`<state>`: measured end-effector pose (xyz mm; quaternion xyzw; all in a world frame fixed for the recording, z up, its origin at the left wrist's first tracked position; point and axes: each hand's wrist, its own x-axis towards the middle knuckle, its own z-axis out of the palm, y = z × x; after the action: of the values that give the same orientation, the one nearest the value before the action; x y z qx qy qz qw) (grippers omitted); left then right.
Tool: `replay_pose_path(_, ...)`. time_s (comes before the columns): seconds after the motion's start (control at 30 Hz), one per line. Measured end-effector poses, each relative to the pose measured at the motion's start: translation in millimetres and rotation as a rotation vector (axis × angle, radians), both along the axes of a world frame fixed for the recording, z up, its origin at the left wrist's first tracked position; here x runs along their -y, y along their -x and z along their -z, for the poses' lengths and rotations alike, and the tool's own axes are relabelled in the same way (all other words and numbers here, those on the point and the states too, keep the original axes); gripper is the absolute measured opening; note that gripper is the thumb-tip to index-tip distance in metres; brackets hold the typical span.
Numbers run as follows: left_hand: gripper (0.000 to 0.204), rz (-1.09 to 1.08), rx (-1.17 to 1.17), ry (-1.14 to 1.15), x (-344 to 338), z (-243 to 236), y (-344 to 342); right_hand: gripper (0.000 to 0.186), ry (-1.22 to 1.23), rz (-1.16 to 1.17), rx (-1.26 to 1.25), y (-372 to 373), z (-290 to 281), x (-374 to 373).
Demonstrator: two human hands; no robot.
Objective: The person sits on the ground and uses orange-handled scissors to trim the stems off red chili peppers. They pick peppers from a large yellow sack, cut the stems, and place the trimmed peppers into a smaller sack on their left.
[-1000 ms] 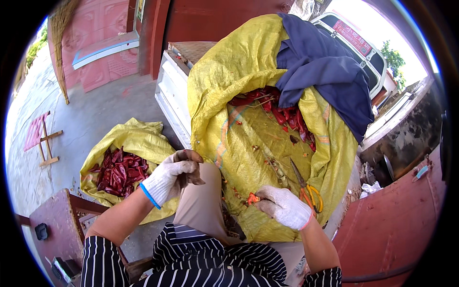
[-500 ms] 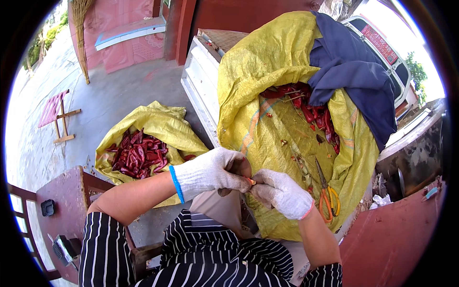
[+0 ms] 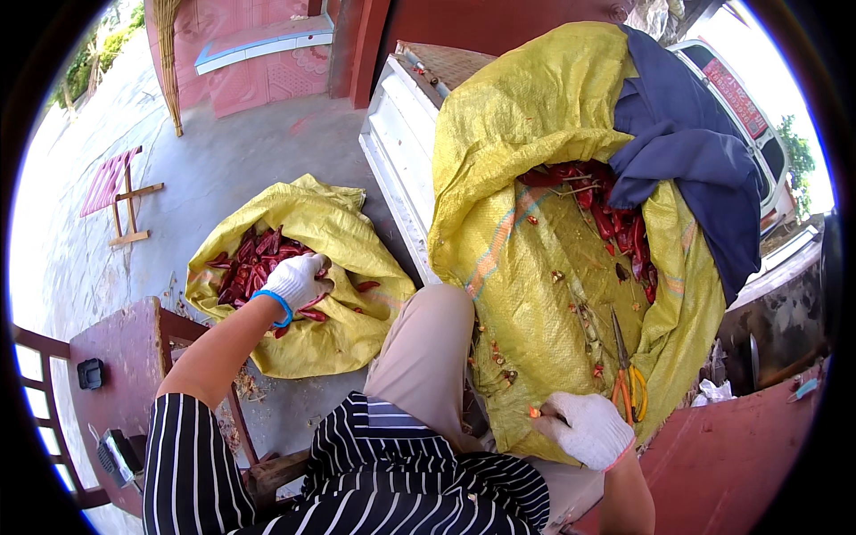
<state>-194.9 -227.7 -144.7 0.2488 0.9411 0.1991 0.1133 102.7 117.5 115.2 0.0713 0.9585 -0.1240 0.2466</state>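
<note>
My left hand (image 3: 296, 283), in a white glove with a blue cuff, is over the smaller yellow woven sack (image 3: 321, 343). Its fingers are apart and slightly curled above a heap of dried red chili peppers (image 3: 248, 267); one pepper (image 3: 312, 315) lies just below them. Lower right, my gloved right hand (image 3: 590, 430) pinches a small orange-red chili stem end (image 3: 535, 412) above the large yellow sack (image 3: 508, 312). Beside this hand, orange-handled scissors (image 3: 627, 374) lie on the sack with their blades pointing away. More red chilies (image 3: 624, 227) fill the large sack's mouth.
Dark blue cloth (image 3: 691, 125) drapes over the large sack. A white panel (image 3: 392, 143) stands between the sacks. At left are a reddish wooden table (image 3: 111, 374) and a folding stool (image 3: 125, 196). A red surface (image 3: 740, 455) lies at lower right.
My hands were together at the middle and have parted. The left has moved left to the smaller sack's chilies; the right has moved down and right with the stem end. The view has shifted slightly.
</note>
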Motion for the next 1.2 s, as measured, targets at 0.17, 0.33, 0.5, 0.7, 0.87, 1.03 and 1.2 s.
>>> replay_pose_path(0.17,0.061,0.179,-0.030,0.330,-21.1,62.3,-47.4,0.026,-0.198,-0.194,-0.037,-33.4,27.9,-4.3)
replay_pose_path(0.33,0.062,0.285,0.190,0.262,-78.4,95.2,-86.9,0.025,-0.145,-0.235,-0.033,-38.5,47.9,2.4)
replay_pose_path(0.5,0.059,0.382,0.361,0.186,-93.3,128.5,-98.7,0.027,-0.108,-0.082,0.040,-14.8,23.6,3.0)
replay_pose_path(0.7,0.065,0.467,0.516,0.271,-95.7,109.6,-56.0,0.024,-0.206,0.095,-0.629,50.5,-20.8,-62.3)
replay_pose_path(0.87,0.048,0.332,0.506,0.018,-113.5,47.4,-32.7,0.036,-0.361,0.235,-0.728,124.6,12.1,-151.8)
replay_pose_path(1.03,0.042,0.263,0.574,-0.268,-110.8,-2.2,-38.1,0.044,-0.492,0.438,-0.564,183.1,31.3,-166.1)
replay_pose_path(1.2,0.037,0.171,0.641,-0.492,-129.9,-90.8,-58.2,0.031,-0.396,0.479,-0.697,170.7,42.3,-178.1)
